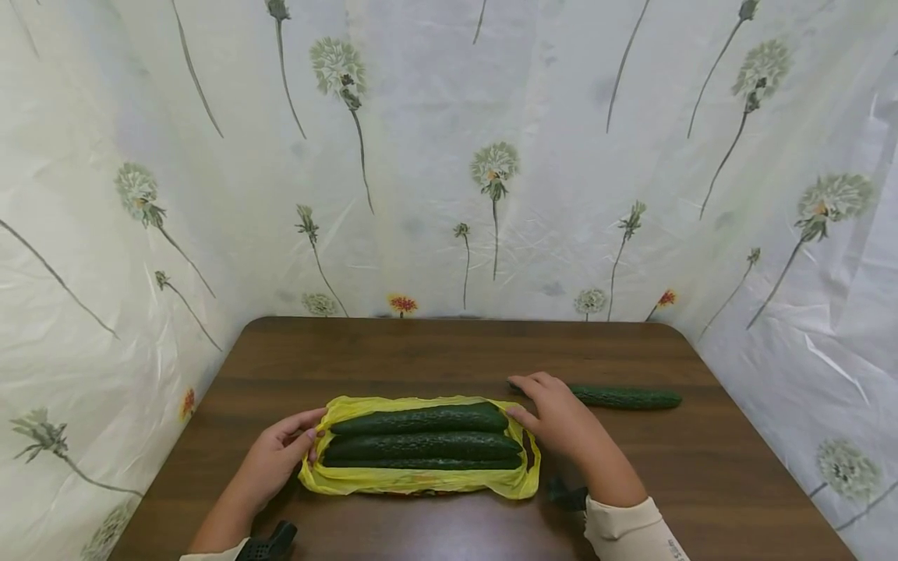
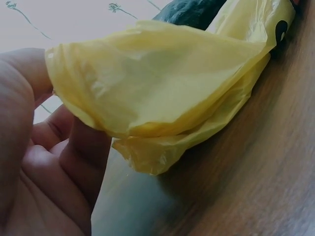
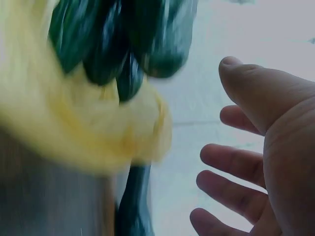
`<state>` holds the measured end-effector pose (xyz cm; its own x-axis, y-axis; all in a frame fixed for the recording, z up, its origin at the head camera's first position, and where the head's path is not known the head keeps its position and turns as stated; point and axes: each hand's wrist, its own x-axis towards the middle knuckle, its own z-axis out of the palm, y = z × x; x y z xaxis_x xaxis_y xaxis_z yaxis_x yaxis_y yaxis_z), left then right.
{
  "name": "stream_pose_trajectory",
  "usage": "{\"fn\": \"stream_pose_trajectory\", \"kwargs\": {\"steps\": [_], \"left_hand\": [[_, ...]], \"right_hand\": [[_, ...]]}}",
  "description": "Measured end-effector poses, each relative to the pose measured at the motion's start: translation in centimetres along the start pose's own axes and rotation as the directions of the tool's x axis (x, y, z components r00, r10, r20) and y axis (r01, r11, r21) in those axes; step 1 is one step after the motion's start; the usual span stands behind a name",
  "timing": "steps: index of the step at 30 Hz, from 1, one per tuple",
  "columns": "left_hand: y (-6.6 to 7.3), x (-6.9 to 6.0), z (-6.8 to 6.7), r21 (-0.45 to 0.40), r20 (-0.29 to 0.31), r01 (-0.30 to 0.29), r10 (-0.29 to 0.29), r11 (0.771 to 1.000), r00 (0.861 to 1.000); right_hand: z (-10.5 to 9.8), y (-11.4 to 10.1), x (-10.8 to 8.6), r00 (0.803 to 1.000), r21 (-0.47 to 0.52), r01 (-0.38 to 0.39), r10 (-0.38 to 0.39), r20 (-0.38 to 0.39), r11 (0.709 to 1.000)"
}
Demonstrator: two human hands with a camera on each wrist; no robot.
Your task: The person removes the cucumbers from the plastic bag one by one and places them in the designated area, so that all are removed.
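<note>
Several dark green cucumbers (image 1: 421, 446) lie side by side in a yellow plastic bag (image 1: 414, 481), whose mouth is spread open around them. At the bag's left end, my left hand (image 1: 270, 463) pinches the edge; in the left wrist view the thin yellow film (image 2: 147, 83) runs between thumb and fingers. My right hand (image 1: 561, 417) hovers by the bag's right end, its fingers (image 3: 231, 160) apart and nothing held. Behind that hand a single cucumber (image 1: 627, 397) rests on the table, its left part partly covered by the hand.
The brown wooden table (image 1: 435, 354) has rounded far corners. A pale curtain-like sheet (image 1: 421, 234) printed with dandelions stands behind it and along both sides. Dark wrist devices (image 1: 270, 541) are worn near both hands.
</note>
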<state>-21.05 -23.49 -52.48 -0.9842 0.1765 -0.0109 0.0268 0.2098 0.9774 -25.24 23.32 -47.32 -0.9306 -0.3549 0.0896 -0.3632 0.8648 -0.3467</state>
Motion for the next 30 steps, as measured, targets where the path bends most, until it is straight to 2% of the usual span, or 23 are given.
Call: {"fn": "stream_pose_trajectory", "kwargs": {"steps": [7, 16, 24, 30], "left_hand": [[0.1, 0.0, 0.2, 0.006, 0.006, -0.010, 0.010, 1.000, 1.000], [0.2, 0.1, 0.3, 0.003, 0.003, -0.015, 0.015, 1.000, 1.000], [0.0, 0.2, 0.2, 0.018, 0.005, -0.023, 0.023, 1.000, 1.000], [0.0, 0.1, 0.3, 0.017, 0.000, -0.024, 0.024, 1.000, 1.000]], "right_hand": [[0.6, -2.9, 0.2, 0.999, -0.008, 0.052, -0.052, 0.000, 0.999], [1.8, -5.7, 0.2, 0.987, -0.067, 0.159, -0.160, -0.014, 0.985], [2.7, -8.4, 0.6, 0.962, -0.124, 0.273, -0.275, 0.000, 0.954], [3.2, -10.0, 0.7, 0.943, -0.188, 0.325, -0.334, -0.018, 0.927]]}}
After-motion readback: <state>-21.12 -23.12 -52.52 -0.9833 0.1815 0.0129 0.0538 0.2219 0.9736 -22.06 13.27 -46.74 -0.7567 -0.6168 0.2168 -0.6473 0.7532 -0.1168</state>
